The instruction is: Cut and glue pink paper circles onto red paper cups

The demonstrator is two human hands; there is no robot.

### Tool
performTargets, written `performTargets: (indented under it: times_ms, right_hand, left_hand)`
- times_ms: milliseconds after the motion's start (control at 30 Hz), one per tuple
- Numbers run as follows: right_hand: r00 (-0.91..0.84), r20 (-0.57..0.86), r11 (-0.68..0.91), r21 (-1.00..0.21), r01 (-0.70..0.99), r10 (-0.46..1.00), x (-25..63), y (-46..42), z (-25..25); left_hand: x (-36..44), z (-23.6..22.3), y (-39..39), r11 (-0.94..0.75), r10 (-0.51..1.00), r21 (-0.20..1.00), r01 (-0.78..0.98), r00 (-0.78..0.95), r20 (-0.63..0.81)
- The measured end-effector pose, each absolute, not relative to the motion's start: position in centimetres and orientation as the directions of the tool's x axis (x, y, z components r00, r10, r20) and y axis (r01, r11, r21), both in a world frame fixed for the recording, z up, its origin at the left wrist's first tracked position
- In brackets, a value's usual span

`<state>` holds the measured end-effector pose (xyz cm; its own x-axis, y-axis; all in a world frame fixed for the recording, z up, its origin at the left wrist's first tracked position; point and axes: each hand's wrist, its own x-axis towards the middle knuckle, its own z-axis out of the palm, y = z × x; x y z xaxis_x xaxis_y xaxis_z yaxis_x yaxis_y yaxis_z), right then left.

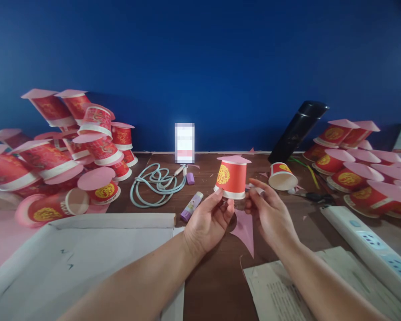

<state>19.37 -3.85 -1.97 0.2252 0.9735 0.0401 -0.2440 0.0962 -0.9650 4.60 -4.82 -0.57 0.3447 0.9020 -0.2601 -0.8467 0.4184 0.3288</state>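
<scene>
Red cup (pixel 237 178) mid-frame, inverted, axis near vertical. Left hand (pixel 210 218) nearer: grip pinches its rim from lower left. Right hand (pixel 270 209) just right of rim, curled; can't tell if pinching anything.

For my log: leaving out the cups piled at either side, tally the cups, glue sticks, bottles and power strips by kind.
Cups: 2 (the held cup in the left hand; the lying cup, on its side)
Glue sticks: 1 (glue stick)
Bottles: 1 (black bottle)
Power strips: 1 (power strip)
Total: 5
</scene>
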Motion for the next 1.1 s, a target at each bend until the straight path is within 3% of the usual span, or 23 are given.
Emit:
performTargets:
  times_ms: [133,233,300,433,700,900,1100]
  right_hand:
    - [0.312,0.399,0.396,-0.915,0.074,0.862,20.0,-4.7,-1.3]
    - [0.231,0.663,0.603,-0.746,0.282,0.712,20.4,-5.8,-1.0]
    - [0.125,0.728,0.658,-0.669,0.346,0.674,20.6,-6.6,-1.1]
    - [-0.008,0.722,0.652,-0.62,0.437,0.692,20.3,-7.5,-1.5]
    - [0.001,0.698,0.599,-0.616,0.512,0.717,19.8,-7.4,-1.2]
    - [-0.187,0.71,0.681,-0.515,0.52,0.679,19.7,-6.8,-0.8]
    - [-0.152,0.721,0.646,-0.481,0.593,0.676,19.4,-6.6,-1.3]
  left_hand:
    - [4.6,-1.2,-4.4,0.361,0.917,0.326,-0.874,0.269,-0.294]
    - [4.6,-1.8,-4.0,0.342,0.914,0.314,-0.886,0.235,-0.33]
    - [4.7,-2.2,-3.7,0.334,0.911,0.316,-0.888,0.219,-0.349]
    - [4.8,-2.8,-3.2,0.322,0.915,0.34,-0.884,0.198,-0.352]
    - [4.8,-3.4,-3.3,0.329,0.928,0.407,-0.852,0.212,-0.307]
    - [4.8,-3.2,-3.4,0.335,0.932,0.443,-0.832,0.224,-0.285]
    - [4.8,-3.5,-3.4,0.324,0.937,0.479,-0.816,0.207,-0.282]
